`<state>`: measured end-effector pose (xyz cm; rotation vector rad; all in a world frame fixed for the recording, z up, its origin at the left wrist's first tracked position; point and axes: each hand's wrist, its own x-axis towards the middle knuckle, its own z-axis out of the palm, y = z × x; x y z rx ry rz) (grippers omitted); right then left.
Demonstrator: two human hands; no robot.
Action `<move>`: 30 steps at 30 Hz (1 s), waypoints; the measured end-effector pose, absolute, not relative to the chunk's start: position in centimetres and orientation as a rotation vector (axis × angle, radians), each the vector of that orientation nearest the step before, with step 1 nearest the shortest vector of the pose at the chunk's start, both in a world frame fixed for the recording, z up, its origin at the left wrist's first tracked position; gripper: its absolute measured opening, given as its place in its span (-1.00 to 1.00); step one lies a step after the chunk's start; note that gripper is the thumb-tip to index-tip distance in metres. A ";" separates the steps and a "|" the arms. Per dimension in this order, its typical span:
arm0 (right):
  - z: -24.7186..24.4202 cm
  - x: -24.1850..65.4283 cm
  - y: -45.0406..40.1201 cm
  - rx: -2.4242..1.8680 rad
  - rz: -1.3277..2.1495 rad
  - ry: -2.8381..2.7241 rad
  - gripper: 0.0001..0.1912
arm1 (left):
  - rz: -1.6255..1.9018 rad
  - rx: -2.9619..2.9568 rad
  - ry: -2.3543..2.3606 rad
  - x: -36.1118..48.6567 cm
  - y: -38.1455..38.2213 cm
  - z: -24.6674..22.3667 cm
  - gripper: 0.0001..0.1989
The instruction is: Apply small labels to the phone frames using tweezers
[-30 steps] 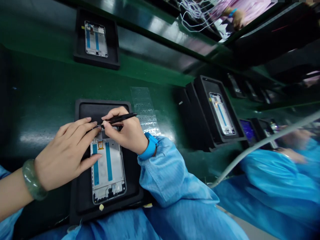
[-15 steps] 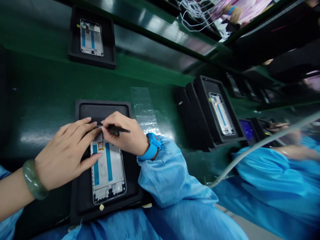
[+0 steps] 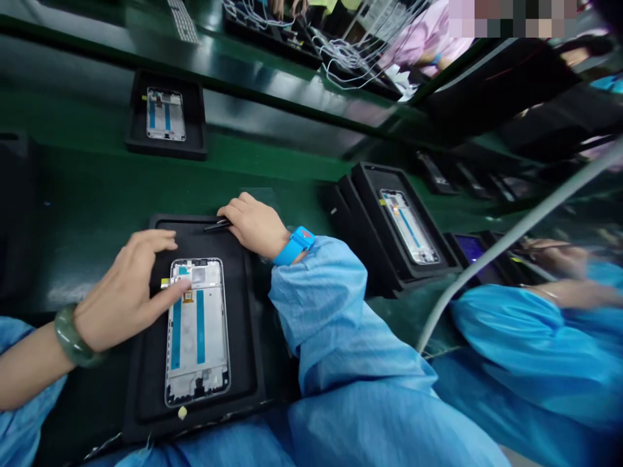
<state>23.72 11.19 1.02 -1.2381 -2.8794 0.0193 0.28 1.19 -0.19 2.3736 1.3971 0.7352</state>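
A silver phone frame with two blue strips lies in a black foam tray on the green table. My left hand is spread at the frame's upper left, its thumb over the frame's upper part and its other fingers above the tray's left side. At the tray's top right corner is my right hand, fingers closed around dark tweezers whose tips point left. A clear plastic sheet is mostly hidden behind my right hand.
Another tray with a phone frame sits at the back left. Stacked trays stand to the right, with a grey cable beyond them. A co-worker's blue sleeve and blurred hands are at the far right.
My right hand has moved away from the phone frame to the tray's top right corner with the tweezers. My left hand has drawn back slightly, uncovering the frame's top. The camera view has shifted.
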 end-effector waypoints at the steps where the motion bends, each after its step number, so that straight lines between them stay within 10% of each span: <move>1: 1.5 24.2 11.8 -1.245 0.005 -2.875 -0.73 | 0.830 2.312 1.463 0.3 1.6 0.1 -0.57; 13: 2.6 28.7 11.0 -1.355 -0.060 -2.556 -0.70 | 0.750 1.740 1.631 1.0 3.6 -0.2 -0.23; 30: 0.0 26.4 5.5 -0.971 0.095 -2.780 -0.63 | 0.381 2.098 1.622 1.6 1.1 -0.2 -0.38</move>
